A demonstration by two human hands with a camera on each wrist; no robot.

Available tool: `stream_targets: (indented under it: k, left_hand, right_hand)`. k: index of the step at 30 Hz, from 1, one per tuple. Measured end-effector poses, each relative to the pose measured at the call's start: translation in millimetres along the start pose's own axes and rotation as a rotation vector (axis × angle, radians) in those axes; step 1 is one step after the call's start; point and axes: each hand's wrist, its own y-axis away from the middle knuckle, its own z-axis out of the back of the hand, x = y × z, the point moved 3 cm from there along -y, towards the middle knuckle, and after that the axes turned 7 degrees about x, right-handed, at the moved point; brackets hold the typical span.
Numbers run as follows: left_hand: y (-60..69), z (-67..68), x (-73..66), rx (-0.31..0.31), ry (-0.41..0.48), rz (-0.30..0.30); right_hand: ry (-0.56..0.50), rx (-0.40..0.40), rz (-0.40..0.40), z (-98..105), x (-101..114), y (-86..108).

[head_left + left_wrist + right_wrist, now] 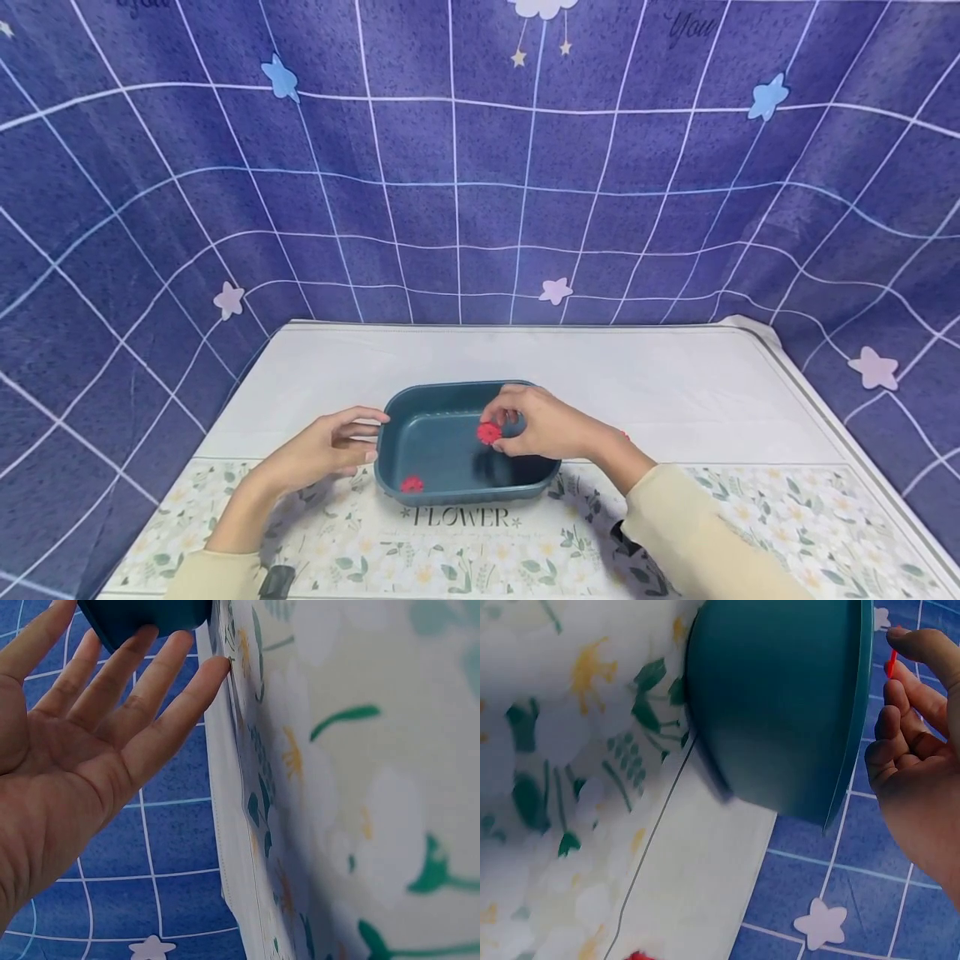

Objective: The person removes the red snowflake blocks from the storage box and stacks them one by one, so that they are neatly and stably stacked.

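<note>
A deep teal rectangular basin with rounded corners (442, 497) sits at the middle of the table. Between thumb and index finger, my right hand (551, 423) pinches a small red flower-shaped disc (489, 433) above the basin's right half; edge-on in the right wrist view, the disc (892, 663) looks thin. A second red flower-shaped disc (412, 484) lies inside at the front left corner. At the basin's left end my left hand (322, 447) has its fingers loosely extended by the rim. The left wrist view shows that palm (82, 761) holding nothing.
Something small and red (626, 434) peeks out behind my right wrist, mostly hidden; a red bit (639, 955) also shows low in the right wrist view. A floral cloth (390, 567) covers the near part of the white table (637, 367). Behind hangs a blue grid curtain (480, 217).
</note>
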Motion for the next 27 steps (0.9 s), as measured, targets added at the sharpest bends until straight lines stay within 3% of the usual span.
stream_targets:
  k: [11, 27]
  left_hand:
    - [-0.1, 0.3, 0.5, 0.006, 0.003, -0.001]
    - [-1.0, 0.6, 1.3, 0.019, -0.008, -0.009]
  right_hand:
    - [0.022, -0.075, 0.006, 15, -15, 22.8]
    - [0.049, -0.137, -0.048, 30, -32, 57.5]
